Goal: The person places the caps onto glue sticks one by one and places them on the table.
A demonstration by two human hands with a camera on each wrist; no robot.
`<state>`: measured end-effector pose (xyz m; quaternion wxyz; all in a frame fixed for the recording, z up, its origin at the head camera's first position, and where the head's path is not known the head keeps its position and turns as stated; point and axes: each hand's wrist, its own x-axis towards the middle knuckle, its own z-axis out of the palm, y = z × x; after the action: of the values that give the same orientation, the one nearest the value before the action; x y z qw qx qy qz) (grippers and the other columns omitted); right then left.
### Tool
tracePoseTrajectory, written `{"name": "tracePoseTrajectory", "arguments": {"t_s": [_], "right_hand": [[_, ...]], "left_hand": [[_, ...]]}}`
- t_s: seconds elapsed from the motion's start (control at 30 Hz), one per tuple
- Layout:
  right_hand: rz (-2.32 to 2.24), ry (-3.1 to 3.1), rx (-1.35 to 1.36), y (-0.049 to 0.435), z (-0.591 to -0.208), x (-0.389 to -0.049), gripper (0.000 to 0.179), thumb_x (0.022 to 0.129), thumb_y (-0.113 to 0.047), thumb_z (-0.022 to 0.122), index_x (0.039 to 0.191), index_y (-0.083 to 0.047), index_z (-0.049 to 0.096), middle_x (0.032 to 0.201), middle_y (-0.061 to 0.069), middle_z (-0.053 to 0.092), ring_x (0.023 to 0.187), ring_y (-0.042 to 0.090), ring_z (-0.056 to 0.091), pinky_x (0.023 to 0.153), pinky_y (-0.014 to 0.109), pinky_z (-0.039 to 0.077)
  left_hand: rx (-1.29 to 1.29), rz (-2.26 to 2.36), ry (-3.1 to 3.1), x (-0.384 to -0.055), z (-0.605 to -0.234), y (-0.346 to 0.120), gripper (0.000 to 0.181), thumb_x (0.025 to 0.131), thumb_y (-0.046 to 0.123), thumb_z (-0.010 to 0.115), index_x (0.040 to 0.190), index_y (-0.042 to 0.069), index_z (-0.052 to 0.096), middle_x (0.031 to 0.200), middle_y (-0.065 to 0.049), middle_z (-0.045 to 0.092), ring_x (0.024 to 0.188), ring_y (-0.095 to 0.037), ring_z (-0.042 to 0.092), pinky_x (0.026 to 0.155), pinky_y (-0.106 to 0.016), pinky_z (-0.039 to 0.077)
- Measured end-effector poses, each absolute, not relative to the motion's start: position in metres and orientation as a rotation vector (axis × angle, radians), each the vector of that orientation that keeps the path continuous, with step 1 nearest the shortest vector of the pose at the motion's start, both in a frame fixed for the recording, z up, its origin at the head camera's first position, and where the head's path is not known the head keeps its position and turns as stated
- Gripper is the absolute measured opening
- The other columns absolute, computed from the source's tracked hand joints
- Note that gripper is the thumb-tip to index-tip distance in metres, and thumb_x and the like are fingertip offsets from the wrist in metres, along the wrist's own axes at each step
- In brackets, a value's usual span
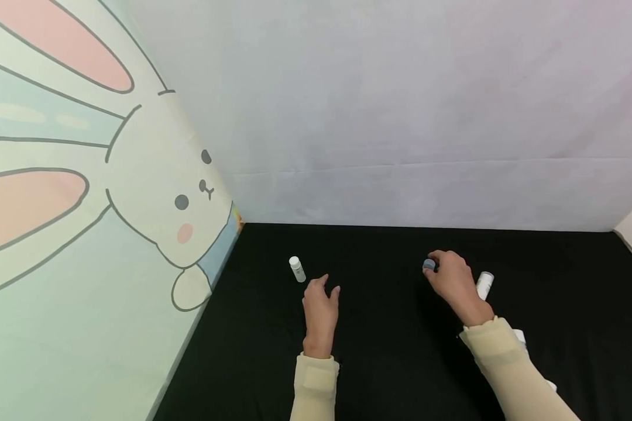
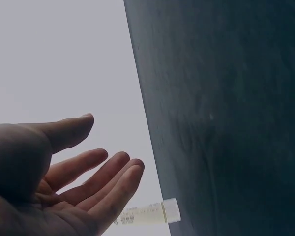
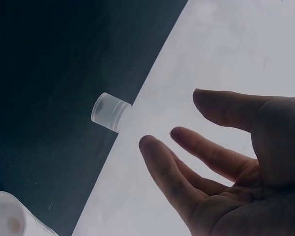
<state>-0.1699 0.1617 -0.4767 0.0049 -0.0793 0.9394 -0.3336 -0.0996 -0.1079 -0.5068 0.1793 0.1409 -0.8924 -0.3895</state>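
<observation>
In the head view my left hand (image 1: 320,313) hovers over the black tabletop with thumb and fingers apart, holding nothing. Just beyond its fingertips stands a small bottle (image 1: 297,270) with a white top; my fingers partly cover it in the left wrist view, where its label (image 2: 137,214) shows. On the right, my right hand (image 1: 454,283) reaches around a small grey-blue cylinder (image 1: 429,265). The right wrist view shows this piece as a translucent, cap-like cylinder (image 3: 109,112), apart from my spread fingers (image 3: 164,169). Its exact kind is unclear.
A white cylindrical container (image 1: 485,285) stands beside my right wrist; its end (image 3: 7,219) also shows in the right wrist view. Further white objects (image 1: 520,336) are mostly hidden by the right sleeve. Behind the black cloth (image 1: 379,351) hangs a pale curtain (image 1: 400,117); a rabbit-print panel (image 1: 153,175) borders the left.
</observation>
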Motion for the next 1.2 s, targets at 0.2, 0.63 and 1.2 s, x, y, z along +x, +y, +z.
{"name": "tracePoseTrajectory", "arguments": {"t_s": [0.2,0.63,1.2], "right_hand": [[-1.044,2.943,-0.231,0.162,-0.479,-0.173,0.045,0.098,-0.005,0.072,0.135,0.017,0.059,0.126,0.039,0.061,0.088,0.041,0.067,0.060,0.042,0.053],[-1.024,2.940,-0.198,0.161,-0.483,-0.177,0.047,0.098,-0.005,0.072,0.136,0.017,0.058,0.128,0.040,0.059,0.096,0.048,0.066,0.066,0.048,0.056],[-1.022,2.961,-0.210,0.159,-0.491,-0.178,0.046,0.096,-0.004,0.072,0.134,0.018,0.058,0.127,0.043,0.056,0.103,0.053,0.061,0.076,0.058,0.055]], "left_hand": [[0.446,-1.095,-2.496,-0.098,-0.508,-0.118,0.034,0.095,0.002,0.078,0.127,-0.006,0.071,0.125,-0.023,0.070,0.116,-0.041,0.069,0.097,-0.055,0.056],[0.571,-1.081,-2.450,-0.095,-0.508,-0.139,0.032,0.094,0.004,0.079,0.123,-0.009,0.072,0.118,-0.025,0.071,0.108,-0.044,0.070,0.092,-0.058,0.057],[0.693,-1.103,-2.377,-0.098,-0.505,-0.165,0.044,0.096,0.005,0.078,0.134,-0.011,0.064,0.129,-0.031,0.067,0.122,-0.048,0.064,0.104,-0.061,0.051]]}}
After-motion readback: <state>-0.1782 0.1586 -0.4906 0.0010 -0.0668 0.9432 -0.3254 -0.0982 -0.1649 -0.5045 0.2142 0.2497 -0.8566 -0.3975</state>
